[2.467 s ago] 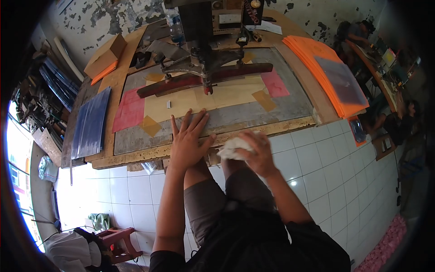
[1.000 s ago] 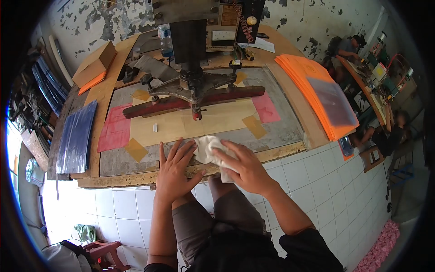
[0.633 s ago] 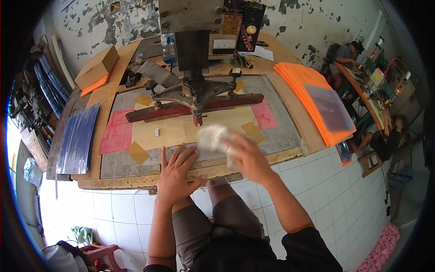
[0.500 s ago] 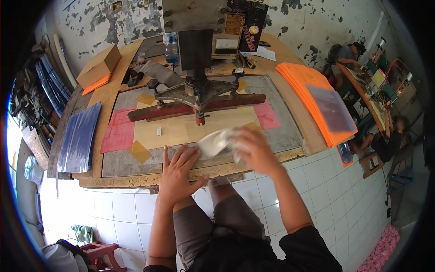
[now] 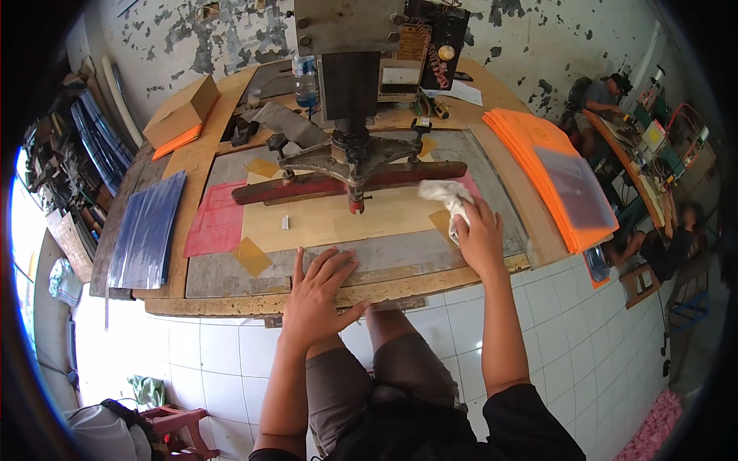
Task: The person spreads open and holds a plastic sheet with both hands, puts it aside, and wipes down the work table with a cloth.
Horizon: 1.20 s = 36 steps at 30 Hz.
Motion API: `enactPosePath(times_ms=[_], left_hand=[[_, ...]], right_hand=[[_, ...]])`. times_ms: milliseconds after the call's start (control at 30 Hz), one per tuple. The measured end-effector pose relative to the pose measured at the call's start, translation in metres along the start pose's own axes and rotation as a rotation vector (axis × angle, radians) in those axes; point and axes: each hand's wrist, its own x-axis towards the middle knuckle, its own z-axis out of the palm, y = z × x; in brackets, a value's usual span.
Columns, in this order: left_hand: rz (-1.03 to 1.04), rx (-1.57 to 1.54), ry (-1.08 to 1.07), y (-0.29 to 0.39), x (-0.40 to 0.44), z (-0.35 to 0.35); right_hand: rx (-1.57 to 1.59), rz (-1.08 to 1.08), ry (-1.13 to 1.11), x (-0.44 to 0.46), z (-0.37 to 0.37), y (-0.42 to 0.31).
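My left hand (image 5: 314,296) lies with spread fingers on the front edge of the grey plate (image 5: 377,257), holding nothing. A crumpled white cloth (image 5: 450,196) is gripped in my right hand (image 5: 482,234), over the right part of the plate by the pink sheet and a brown tape piece (image 5: 443,223). Between the hands and the press stretches a cream sheet (image 5: 323,223), with a small white piece (image 5: 286,223) on it. Another pink sheet (image 5: 215,219) lies at its left end. Above the cream sheet is the press's red bar (image 5: 300,187).
Orange sheets (image 5: 523,146) with clear plastic on top are stacked at the right. Blue plastic sheets (image 5: 147,234) lie at the left, below a cardboard box (image 5: 182,110). A bottle (image 5: 305,83) stands behind. Two people sit at the far right near another bench (image 5: 626,161).
My right hand has moved right and slightly forward with the cloth, from near my left hand to the plate's right side. My left hand stays on the front edge.
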Motion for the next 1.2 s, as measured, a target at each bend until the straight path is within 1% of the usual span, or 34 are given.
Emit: enactPosePath(times_ms=[33, 67, 133, 233, 333, 433, 467, 533, 567, 667, 700, 767, 800, 900, 933, 967, 1067, 1100, 1167, 1200], left_hand=[[-0.003, -0.001, 0.001, 0.0, 0.0, -0.001], [-0.001, -0.004, 0.0, 0.001, 0.001, -0.001], [-0.004, 0.013, -0.012, 0.0, 0.001, 0.0], [-0.019, 0.043, -0.021, -0.002, -0.002, 0.0], [-0.001, -0.002, 0.011, 0.004, 0.0, -0.002], [0.009, -0.01, 0.018, 0.004, 0.001, -0.002], [0.013, -0.012, 0.018, 0.004, 0.001, -0.002], [0.007, 0.001, -0.001, 0.002, 0.0, -0.003], [-0.003, 0.016, -0.016, 0.001, 0.0, -0.002], [0.005, 0.0, -0.014, 0.004, 0.002, -0.003], [0.013, -0.013, -0.008, 0.005, 0.001, -0.004], [0.019, -0.013, -0.003, 0.005, -0.001, -0.003], [0.024, -0.014, 0.003, 0.005, -0.001, -0.001], [0.041, 0.008, 0.003, 0.005, -0.001, -0.001], [0.039, 0.015, 0.003, 0.005, -0.002, -0.001], [0.036, 0.021, 0.004, 0.005, -0.002, -0.001], [0.024, 0.054, 0.0, 0.003, -0.006, 0.002], [0.019, 0.068, -0.004, 0.002, -0.008, 0.002], [0.044, 0.063, 0.0, 0.006, -0.014, 0.0], [0.06, 0.06, 0.001, 0.008, -0.017, -0.002]], right_hand=[[-0.128, 0.099, 0.088, -0.001, -0.001, -0.002], [0.036, 0.082, 0.056, -0.01, 0.003, -0.009], [0.214, -0.227, -0.065, -0.027, -0.004, -0.041], [0.431, -0.405, -0.336, -0.029, -0.024, -0.054], [0.2, -0.221, -0.138, -0.006, -0.005, 0.001], [-0.147, 0.095, 0.116, 0.003, 0.013, 0.004], [-0.003, 0.0, 0.049, -0.002, 0.017, 0.001], [0.285, -0.187, -0.091, -0.018, 0.004, -0.032], [0.316, -0.35, -0.169, -0.023, -0.012, -0.047], [0.419, -0.381, -0.379, -0.025, -0.027, -0.033], [0.371, -0.446, -0.25, -0.016, -0.018, -0.008], [0.13, -0.084, -0.116, -0.004, -0.007, 0.032], [0.006, 0.096, -0.046, 0.0, -0.011, 0.035], [-0.042, 0.015, 0.088, -0.009, 0.004, 0.01], [0.195, -0.05, -0.024, -0.02, 0.006, -0.005], [0.259, -0.19, -0.045, -0.03, -0.008, -0.036], [0.304, -0.39, -0.148, -0.06, -0.03, -0.059], [0.288, -0.37, -0.172, -0.062, -0.036, -0.049], [0.239, -0.254, -0.109, -0.064, -0.037, -0.004], [0.111, -0.154, -0.039, -0.065, -0.038, 0.022]])
